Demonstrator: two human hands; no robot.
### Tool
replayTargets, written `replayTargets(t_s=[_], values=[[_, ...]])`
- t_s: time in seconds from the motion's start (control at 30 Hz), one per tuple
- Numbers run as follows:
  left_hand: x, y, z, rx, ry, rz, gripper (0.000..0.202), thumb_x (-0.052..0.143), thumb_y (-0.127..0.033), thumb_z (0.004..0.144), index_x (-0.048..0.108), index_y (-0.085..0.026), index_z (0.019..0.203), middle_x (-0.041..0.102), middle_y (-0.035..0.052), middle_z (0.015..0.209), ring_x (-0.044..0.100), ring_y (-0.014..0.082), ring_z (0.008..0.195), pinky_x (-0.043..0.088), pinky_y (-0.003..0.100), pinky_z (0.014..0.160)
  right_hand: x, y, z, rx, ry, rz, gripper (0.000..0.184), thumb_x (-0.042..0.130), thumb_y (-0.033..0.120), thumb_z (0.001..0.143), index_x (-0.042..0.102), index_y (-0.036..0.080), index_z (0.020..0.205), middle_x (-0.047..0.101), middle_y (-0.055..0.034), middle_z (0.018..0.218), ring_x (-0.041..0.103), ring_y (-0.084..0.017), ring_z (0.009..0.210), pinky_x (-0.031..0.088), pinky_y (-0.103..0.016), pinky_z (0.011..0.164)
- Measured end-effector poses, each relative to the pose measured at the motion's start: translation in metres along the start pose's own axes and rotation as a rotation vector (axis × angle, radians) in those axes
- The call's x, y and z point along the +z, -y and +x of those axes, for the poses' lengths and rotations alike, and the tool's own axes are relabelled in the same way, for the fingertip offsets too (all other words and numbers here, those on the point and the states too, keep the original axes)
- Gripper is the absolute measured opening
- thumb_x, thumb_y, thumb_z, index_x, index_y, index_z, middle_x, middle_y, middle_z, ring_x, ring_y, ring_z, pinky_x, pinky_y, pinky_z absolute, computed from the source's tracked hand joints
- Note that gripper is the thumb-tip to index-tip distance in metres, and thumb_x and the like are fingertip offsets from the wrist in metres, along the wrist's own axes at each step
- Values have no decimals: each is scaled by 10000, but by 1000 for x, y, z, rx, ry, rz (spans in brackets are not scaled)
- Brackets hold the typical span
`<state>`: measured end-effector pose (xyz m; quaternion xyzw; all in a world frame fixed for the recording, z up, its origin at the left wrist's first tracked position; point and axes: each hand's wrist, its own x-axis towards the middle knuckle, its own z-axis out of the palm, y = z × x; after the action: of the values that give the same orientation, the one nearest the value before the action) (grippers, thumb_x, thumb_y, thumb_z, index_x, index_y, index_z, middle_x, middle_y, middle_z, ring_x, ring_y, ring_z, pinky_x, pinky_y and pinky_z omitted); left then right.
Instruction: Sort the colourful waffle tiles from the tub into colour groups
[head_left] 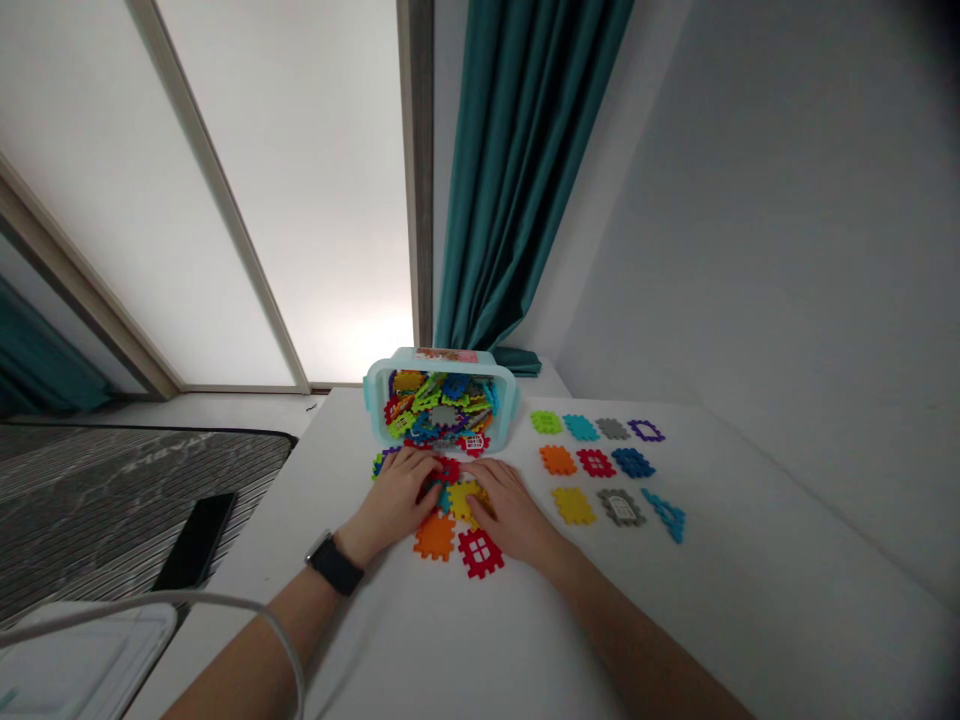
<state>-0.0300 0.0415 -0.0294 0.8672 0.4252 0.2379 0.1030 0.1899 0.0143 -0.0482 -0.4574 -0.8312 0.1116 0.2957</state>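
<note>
Both hands rest on a loose pile of toothed plastic building tiles on the white table. My left hand [401, 497] has its thumb and fingers apart, touching tiles by a red tile [448, 470]. My right hand [516, 512] lies over the right edge of a yellow tile [461, 502], fingers stretched and thumb apart. Some fingertips and the tiles under both palms are hidden. Nearer to me lie an orange tile [434, 537] and a red window tile [481, 553]. Behind the pile, a pale turquoise plastic box [510, 400] lies on its side, full of mixed tiles [442, 400].
To the right, tiles lie in three rows, including a light green tile [546, 423], a grey window tile [621, 508] and a blue triangular piece [666, 516]. A white cable [225, 598] crosses near my left forearm. Behind the table hangs a teal curtain [517, 180].
</note>
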Motion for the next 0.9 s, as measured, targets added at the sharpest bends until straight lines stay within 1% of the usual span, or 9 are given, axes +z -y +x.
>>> replayTargets(t_s=[0.13,0.23,0.33,0.4,0.5,0.6,0.67,0.77,0.9], values=[[0,1,0,-32,4,-6,88,521,-209,895,608,-213,911,700,64,1072,562,282,1044,424,449,902,3,-1,0,1,-1,-14,439,549,145,903,510,225,1333,617,-113,1239,553,-282,1188,467,-480,1023],[0,2,1,-17,-8,-13,93,520,-218,907,613,-214,913,700,62,1055,576,273,1033,421,432,883,3,0,0,0,6,-13,446,541,143,907,503,225,1344,620,-112,1237,556,-283,1181,469,-480,1019],[-3,2,1,-5,-57,-38,160,473,-254,961,625,-206,944,698,77,1026,596,258,997,430,414,867,2,1,-1,0,-2,-9,481,537,138,903,486,229,1373,614,-112,1261,551,-285,1188,467,-486,1024],[-6,1,1,-7,-113,-76,196,462,-285,981,637,-202,957,698,82,1004,604,251,969,438,405,859,1,2,0,8,-27,-9,515,536,136,899,466,233,1400,607,-115,1277,547,-289,1197,463,-496,1030],[-9,-2,1,-38,-195,-211,209,484,-321,983,656,-203,977,700,77,985,617,237,949,458,383,859,-1,5,2,27,-88,9,516,519,137,905,458,229,1409,602,-122,1286,543,-292,1200,456,-510,1038],[-11,-4,1,-116,-234,-425,213,515,-346,968,663,-199,1012,705,67,998,632,213,915,485,346,842,-3,8,5,30,-152,70,467,516,161,916,486,238,1376,615,-114,1257,556,-284,1177,462,-498,1032],[-10,-4,1,-168,-218,-567,223,542,-363,947,665,-192,1020,704,54,953,629,192,833,497,313,773,-4,10,5,49,-189,131,450,518,182,924,493,246,1368,642,-103,1182,586,-271,1112,490,-475,993],[-8,-6,2,-211,-168,-730,257,578,-391,916,672,-178,1026,668,22,816,583,160,700,472,264,645,-4,15,2,93,-228,230,468,498,180,925,479,253,1387,663,-81,1073,622,-242,998,527,-423,914],[-8,-8,2,-236,-146,-779,276,604,-400,901,697,-168,1018,621,2,717,536,144,638,436,248,596,-3,23,-2,106,-216,312,483,509,179,910,494,269,1384,673,-60,1052,629,-224,968,520,-399,905]])
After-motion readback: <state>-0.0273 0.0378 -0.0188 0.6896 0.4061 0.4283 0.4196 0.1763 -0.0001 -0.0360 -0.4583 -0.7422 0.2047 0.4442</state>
